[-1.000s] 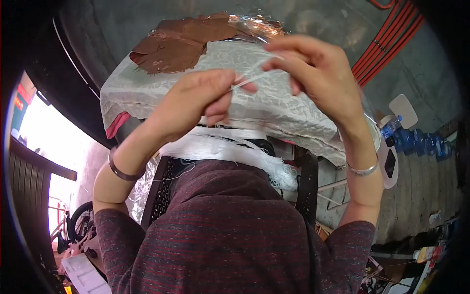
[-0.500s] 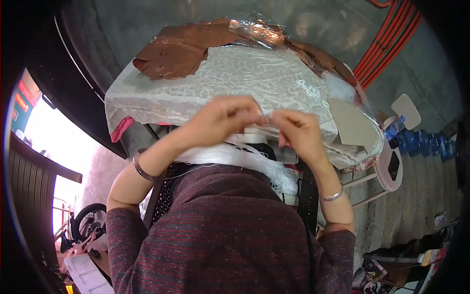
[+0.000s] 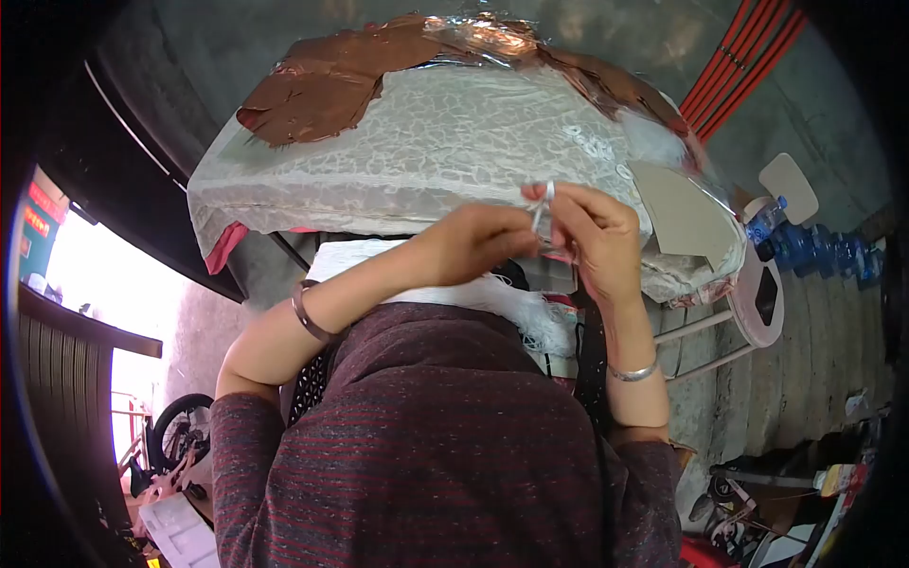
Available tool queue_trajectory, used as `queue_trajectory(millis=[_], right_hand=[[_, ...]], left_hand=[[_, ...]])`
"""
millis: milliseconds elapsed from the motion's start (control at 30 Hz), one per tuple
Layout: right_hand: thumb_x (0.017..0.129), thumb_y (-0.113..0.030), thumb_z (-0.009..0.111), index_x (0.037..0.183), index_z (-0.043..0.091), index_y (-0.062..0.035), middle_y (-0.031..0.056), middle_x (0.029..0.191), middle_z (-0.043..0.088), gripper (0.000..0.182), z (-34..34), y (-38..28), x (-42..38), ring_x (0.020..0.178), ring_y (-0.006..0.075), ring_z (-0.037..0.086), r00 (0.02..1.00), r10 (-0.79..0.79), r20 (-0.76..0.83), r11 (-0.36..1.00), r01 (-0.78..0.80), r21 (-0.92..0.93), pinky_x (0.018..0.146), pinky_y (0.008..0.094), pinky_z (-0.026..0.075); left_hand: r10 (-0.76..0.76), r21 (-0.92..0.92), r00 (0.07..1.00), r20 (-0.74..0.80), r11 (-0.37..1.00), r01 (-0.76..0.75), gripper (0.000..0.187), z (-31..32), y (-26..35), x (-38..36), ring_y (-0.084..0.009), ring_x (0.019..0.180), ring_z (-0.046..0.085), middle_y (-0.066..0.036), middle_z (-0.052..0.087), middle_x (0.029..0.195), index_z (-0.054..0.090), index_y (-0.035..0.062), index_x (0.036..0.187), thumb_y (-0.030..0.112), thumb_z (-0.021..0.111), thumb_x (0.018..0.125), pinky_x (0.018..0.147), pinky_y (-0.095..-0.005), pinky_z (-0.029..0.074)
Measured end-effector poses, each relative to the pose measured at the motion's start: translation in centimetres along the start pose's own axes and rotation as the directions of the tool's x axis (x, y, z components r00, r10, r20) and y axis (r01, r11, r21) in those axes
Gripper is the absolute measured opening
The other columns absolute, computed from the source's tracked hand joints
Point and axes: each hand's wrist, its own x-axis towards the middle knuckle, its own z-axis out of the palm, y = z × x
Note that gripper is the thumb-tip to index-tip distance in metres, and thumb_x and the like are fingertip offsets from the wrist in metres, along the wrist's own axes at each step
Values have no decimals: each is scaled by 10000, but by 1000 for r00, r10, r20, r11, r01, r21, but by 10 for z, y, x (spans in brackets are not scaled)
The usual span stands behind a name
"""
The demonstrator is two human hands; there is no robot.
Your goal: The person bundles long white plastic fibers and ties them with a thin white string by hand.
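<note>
White thread [image 3: 540,213] is stretched between my two hands above the table's near edge. My left hand [image 3: 478,244] is closed on the thread, its fingertips pinched close to my right hand. Around a raised finger of my right hand [image 3: 598,232] the thread makes a small white loop, and the other fingers curl in toward it. Below them, a bundle of white threads [image 3: 516,308] lies across my lap, partly hidden by my left forearm.
A table with a patterned cloth [image 3: 454,133] stands in front, with brown sheets [image 3: 317,104], shiny foil [image 3: 497,40], a beige board [image 3: 677,213] and small white rings [image 3: 589,142] on it. A round stool [image 3: 757,303] and blue bottles [image 3: 814,265] are at the right.
My left hand has moved right and slightly down. My right hand has turned and risen a little, with white thread now visible around its finger. The view has shifted slightly.
</note>
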Motion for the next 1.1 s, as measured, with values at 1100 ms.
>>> queue_trajectory(millis=[1100], right_hand=[[860, -79, 525, 944, 613, 8, 9, 640, 555, 149, -27, 34, -34, 496, 27, 450, 987, 150, 48, 935, -158, 318, 419, 154, 328]], left_hand=[[-71, 70, 987, -147, 994, 82, 125, 13, -11, 29, -268, 692, 578, -162, 596, 778, 596, 44, 881, 153, 569, 827, 666, -316, 450]])
